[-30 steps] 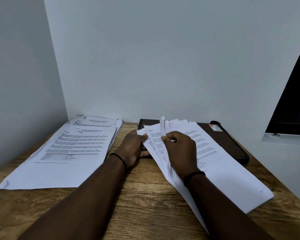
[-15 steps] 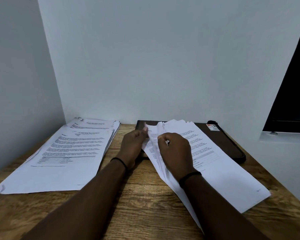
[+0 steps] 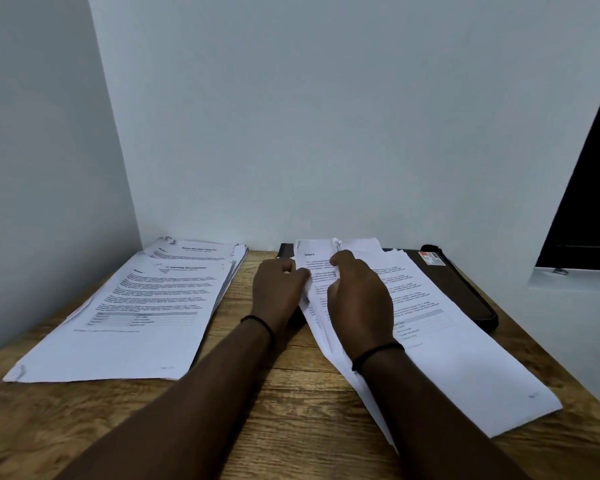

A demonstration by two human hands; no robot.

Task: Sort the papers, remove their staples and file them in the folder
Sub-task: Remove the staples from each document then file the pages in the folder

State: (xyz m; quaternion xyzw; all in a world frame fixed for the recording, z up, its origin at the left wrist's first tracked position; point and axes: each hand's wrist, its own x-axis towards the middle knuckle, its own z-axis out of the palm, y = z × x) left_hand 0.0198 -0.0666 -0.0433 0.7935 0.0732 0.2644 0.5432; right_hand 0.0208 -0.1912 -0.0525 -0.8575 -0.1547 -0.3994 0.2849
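A fanned bundle of printed papers (image 3: 440, 344) lies on the right half of the wooden desk, its far end over a dark brown folder (image 3: 465, 289). My left hand (image 3: 278, 289) pinches the bundle's left edge near the top. My right hand (image 3: 357, 296) rests on the sheets with fingers curled round the upper pages, which are lifted and show a heading. A second stack of printed papers (image 3: 132, 306) lies flat at the left, with a stapled corner at its far end. No staple remover is visible.
The wooden desk (image 3: 257, 410) sits in a corner, with white walls close behind and at the left. A dark window opening (image 3: 589, 202) and a white ledge are at the right. A small red-and-white label (image 3: 430, 258) sits on the folder.
The upright page between my hands has come down towards the stack, and another sheet with a heading now shows at the top. Both hands stay on the right bundle.
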